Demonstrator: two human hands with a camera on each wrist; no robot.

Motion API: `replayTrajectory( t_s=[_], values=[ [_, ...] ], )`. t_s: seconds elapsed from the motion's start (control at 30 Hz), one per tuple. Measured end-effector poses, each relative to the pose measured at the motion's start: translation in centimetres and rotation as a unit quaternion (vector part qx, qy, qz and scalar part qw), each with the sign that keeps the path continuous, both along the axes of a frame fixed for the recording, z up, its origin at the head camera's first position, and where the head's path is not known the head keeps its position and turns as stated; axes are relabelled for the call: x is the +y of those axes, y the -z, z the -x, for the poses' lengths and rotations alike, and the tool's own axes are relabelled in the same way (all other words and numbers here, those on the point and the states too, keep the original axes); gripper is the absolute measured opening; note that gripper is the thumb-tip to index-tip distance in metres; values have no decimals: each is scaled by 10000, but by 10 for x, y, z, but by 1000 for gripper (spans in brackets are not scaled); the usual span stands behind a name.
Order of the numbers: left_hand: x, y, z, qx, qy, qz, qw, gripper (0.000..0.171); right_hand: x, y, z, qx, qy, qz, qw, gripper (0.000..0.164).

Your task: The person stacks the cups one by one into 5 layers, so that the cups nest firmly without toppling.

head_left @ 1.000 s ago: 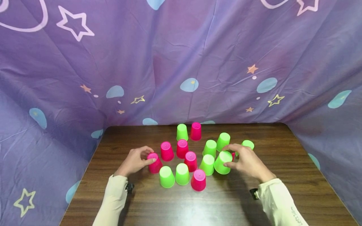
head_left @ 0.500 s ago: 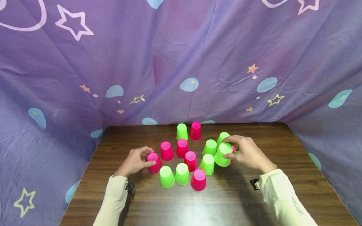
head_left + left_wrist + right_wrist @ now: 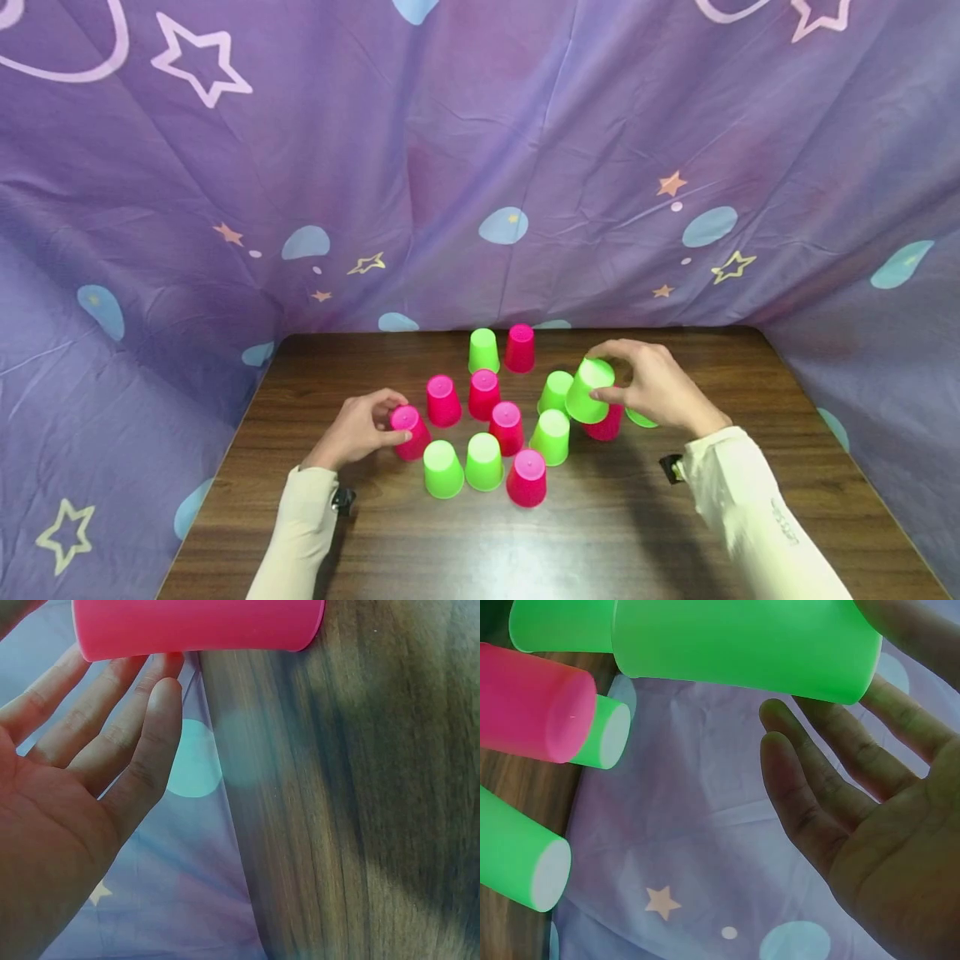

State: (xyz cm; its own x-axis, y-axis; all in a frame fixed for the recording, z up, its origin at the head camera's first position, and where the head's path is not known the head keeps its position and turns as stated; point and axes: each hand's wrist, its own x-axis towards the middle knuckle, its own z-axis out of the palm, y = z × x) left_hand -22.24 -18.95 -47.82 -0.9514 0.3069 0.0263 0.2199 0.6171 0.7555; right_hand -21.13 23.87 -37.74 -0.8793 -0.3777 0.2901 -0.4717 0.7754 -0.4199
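1. Purple cloth [image 3: 450, 167]: hangs behind the table and along both sides, printed with stars and rounded blue patches
2. Table [image 3: 480, 550]: dark wood-grain top, bearing an irregular group of cups near its middle, mouth-down
3. Pale sleeves [image 3: 750, 508]: cover both forearms; lettering on the right one, too small to read
4. Right hand [image 3: 663, 390]: holds a raised green cup [image 3: 581, 400] between thumb and fingers, the grip about as wide as the cup; the right wrist view shows two fingertips free of it. The cup is mouth-down, clear of the table at the right of the group, and overlaps a half-hidden pink cup [image 3: 606, 425] and a rear green cup [image 3: 553, 392]
5. Left hand [image 3: 356, 429]: holds the leftmost pink cup [image 3: 417, 432], thumb on the near side, fingers beyond; this cup is upright on its mouth at the group's left edge
6. Front row: two green cups [image 3: 443, 471], then a near pink cup [image 3: 527, 482]
7. Far edge: a far green cup [image 3: 483, 354] just beside a far pink cup [image 3: 520, 350]
8. Small black wrist devices [image 3: 343, 499]: one visible at each cuff
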Motion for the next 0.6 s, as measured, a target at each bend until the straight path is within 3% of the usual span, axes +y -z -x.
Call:
replayTrajectory(
  t_s=[0.6],
  values=[
    [0, 3, -2, 60, -42, -139, 9999, 40, -12, -15, 31, -71, 46, -36, 10000, 44]
  ],
)
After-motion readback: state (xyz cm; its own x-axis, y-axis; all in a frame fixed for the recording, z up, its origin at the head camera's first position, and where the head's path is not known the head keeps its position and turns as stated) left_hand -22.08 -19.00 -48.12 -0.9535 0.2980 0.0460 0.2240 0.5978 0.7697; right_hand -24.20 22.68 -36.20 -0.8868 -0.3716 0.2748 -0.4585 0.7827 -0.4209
